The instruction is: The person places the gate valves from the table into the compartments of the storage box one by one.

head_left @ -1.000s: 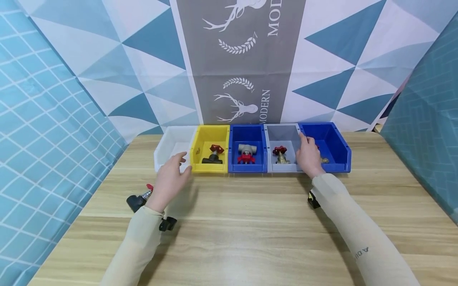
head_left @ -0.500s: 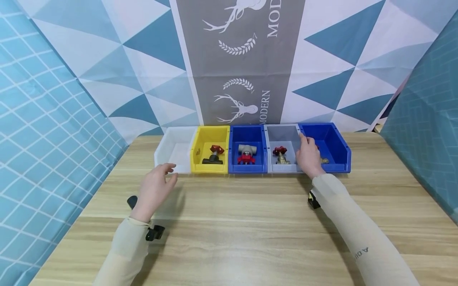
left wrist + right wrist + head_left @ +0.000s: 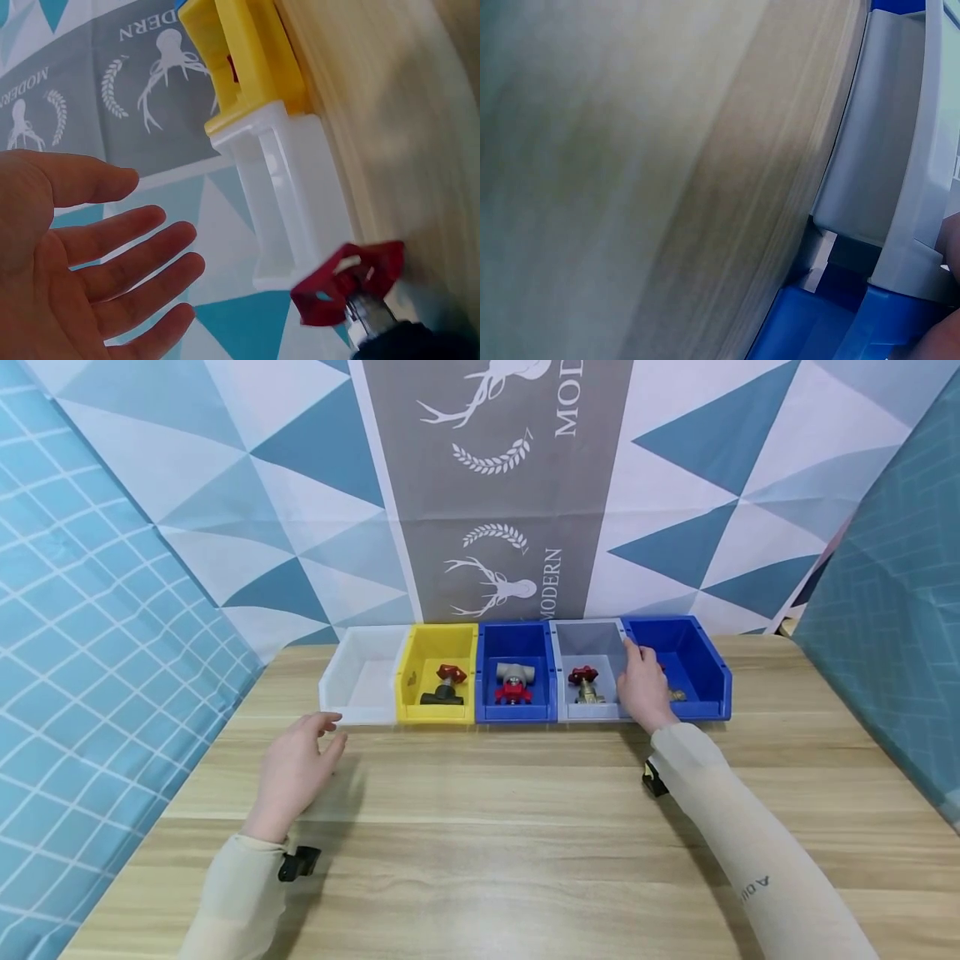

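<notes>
My left hand hovers over the table in front of the white bin, fingers loosely spread around nothing. Beside it in the left wrist view is a valve with a red handle and dark body; the hand and forearm hide it from the head view. My right hand is at the wall where the grey bin meets the right blue bin. Its fingertips are largely hidden; I cannot tell whether they grip the wall. A brass valve with a red handle shows partly beside that hand, inside the blue bin.
Five bins stand in a row against the patterned backdrop. The white bin holds nothing visible. A black valve lies in the yellow bin, a grey valve in the middle blue bin, a brass valve in the grey one.
My left hand has drawn back from the white bin, leftward and toward me, and now covers the valve that showed beside it. My right hand has stayed in place at the bin wall.
</notes>
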Tool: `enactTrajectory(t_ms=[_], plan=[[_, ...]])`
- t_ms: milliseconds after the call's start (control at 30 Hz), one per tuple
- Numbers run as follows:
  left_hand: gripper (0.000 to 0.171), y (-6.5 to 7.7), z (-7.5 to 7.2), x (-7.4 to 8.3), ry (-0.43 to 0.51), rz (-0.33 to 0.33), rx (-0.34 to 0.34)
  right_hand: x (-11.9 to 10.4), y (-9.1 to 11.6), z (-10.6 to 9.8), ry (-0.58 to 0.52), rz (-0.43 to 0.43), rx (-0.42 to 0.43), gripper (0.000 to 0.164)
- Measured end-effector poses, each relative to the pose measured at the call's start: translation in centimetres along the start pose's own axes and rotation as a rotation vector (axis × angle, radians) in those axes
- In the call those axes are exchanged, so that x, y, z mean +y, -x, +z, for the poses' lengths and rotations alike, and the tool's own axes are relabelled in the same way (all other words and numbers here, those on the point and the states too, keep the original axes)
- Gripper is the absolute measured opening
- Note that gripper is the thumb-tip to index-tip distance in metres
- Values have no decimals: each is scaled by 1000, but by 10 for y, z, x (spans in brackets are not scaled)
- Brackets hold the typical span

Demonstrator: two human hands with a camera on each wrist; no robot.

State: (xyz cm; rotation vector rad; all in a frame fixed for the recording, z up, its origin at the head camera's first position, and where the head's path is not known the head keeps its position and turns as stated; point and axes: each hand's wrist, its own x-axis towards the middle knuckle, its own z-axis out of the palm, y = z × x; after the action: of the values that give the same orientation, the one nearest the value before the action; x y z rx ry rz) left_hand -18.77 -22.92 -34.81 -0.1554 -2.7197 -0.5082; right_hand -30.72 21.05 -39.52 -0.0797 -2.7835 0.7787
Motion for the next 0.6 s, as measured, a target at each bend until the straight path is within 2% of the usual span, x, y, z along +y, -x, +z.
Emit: enactTrajectory(t_ms=[167,433,600], plan=[[28,3,-3,-4,-15,15,19,0,0,0,1,3,3,57],[34,6,-9,-17,-25,-27,-42,0,0,0,3,-3,10,57],[40,10,-10,-28,-19,-21,-106,0,0,0,3,-7,6,57]])
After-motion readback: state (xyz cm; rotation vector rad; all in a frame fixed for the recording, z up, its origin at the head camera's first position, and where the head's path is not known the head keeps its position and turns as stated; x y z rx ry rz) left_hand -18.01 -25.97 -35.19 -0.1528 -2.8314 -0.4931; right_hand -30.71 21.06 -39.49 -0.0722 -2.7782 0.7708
